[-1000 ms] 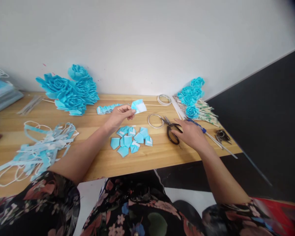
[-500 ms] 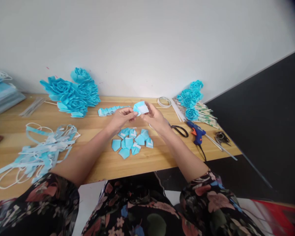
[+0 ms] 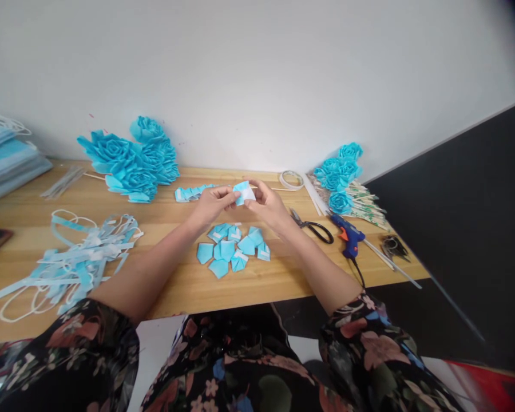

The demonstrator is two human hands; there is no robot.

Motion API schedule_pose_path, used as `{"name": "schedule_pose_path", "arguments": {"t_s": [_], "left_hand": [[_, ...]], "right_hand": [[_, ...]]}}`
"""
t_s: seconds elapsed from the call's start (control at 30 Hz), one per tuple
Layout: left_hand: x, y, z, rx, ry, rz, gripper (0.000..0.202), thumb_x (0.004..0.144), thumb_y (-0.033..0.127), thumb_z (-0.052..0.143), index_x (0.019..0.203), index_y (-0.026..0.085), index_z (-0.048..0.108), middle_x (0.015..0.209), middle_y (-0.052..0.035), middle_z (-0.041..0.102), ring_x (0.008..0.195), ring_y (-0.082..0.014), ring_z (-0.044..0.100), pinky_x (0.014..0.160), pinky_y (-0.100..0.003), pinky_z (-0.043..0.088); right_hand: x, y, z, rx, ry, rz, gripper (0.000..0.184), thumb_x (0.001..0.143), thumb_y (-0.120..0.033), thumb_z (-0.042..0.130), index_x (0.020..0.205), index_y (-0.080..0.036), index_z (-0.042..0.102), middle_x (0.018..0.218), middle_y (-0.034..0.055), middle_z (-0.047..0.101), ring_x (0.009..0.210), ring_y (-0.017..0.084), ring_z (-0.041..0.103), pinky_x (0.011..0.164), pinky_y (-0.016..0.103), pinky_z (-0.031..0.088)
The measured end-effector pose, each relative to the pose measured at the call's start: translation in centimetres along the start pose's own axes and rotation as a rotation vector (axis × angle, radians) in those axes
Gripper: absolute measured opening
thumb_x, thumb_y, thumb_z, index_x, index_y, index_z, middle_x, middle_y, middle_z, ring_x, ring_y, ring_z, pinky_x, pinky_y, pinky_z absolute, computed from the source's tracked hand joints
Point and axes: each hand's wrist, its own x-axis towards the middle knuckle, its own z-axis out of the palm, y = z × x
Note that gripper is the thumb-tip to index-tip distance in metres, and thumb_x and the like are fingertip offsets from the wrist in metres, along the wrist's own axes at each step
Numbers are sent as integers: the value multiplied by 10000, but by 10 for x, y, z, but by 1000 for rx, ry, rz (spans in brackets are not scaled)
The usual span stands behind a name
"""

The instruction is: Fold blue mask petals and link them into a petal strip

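Note:
Both hands meet above the wooden table (image 3: pixel 257 280). My left hand (image 3: pixel 212 204) and my right hand (image 3: pixel 268 206) pinch a small blue and white folded piece (image 3: pixel 244 192) between their fingertips. Below the hands lies a cluster of several folded blue petals (image 3: pixel 234 249). A row of folded blue pieces (image 3: pixel 191 193) lies just beyond my left hand.
Blue fabric roses (image 3: pixel 131 160) rest at the back left, more roses on sticks (image 3: pixel 341 177) at the back right. Black scissors (image 3: pixel 313 226), a blue glue gun (image 3: pixel 347 233) and a tape roll (image 3: pixel 292 179) lie right. Cut mask strips (image 3: pixel 72 257) lie left, stacked masks (image 3: pixel 8 163) far left.
My right hand left the scissors and came over to the folded piece held by my left hand. Both hands now pinch it, a little lower than before.

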Motion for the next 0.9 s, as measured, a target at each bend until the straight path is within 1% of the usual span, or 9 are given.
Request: {"name": "schedule_pose_path", "arguments": {"t_s": [0.13,0.2,0.27,0.47,0.6,0.67,0.77,0.83,0.9], "left_hand": [[0,1,1,39,39,-22,404,700,522,743,579,165,599,564,1,582,559,-99,483,583,-244,384],[-1,2,2,46,43,-37,400,691,517,745,578,166,592,554,4,577,554,-99,481,577,-242,380],[-1,2,4,58,37,-49,395,687,511,747,577,165,591,550,6,576,553,-99,482,576,-240,376],[-3,0,7,92,10,-33,385,707,482,734,567,157,584,551,15,566,549,-92,472,582,-241,360],[-4,-1,7,103,-10,-29,393,705,485,745,572,156,577,558,19,563,554,-92,475,587,-242,358],[-4,-1,7,103,-20,-31,391,707,485,742,574,157,576,559,17,563,555,-94,478,586,-242,359],[-4,-1,8,112,-41,-26,368,728,468,716,583,156,586,563,14,566,558,-96,479,583,-242,356],[-4,-2,7,128,-49,-21,359,739,458,699,582,155,588,563,13,566,555,-95,472,575,-242,347],[-4,-3,7,140,-44,-16,358,743,455,691,579,155,583,561,14,560,552,-94,464,567,-241,337]], "right_hand": [[-1,8,-5,93,10,-66,484,848,-376,616,1313,-262,543,1159,41,662,1090,209,617,975,381,497],[-2,12,-8,118,44,-79,456,872,-399,598,1308,-275,550,1143,35,658,1094,205,613,992,389,488],[-4,14,-10,84,99,-86,440,861,-405,626,1275,-270,570,1122,35,655,1092,203,611,987,380,488],[-8,12,-8,-70,290,-145,272,827,-392,667,1037,-223,624,1056,40,652,1021,190,615,916,345,505],[-10,7,-9,-26,356,-163,183,861,-374,616,963,-223,624,1002,25,660,955,166,621,901,333,498],[-9,6,-10,78,365,-113,189,866,-380,597,971,-226,625,948,14,659,925,158,625,882,326,503],[-7,7,-10,177,311,2,221,844,-398,602,976,-224,637,879,0,649,871,147,625,837,306,507],[-7,7,-9,152,271,34,232,848,-419,591,945,-215,649,851,-2,644,846,143,617,811,294,502],[-8,7,-8,87,265,6,232,845,-427,601,912,-209,647,849,-3,640,837,142,609,800,289,496]]}}
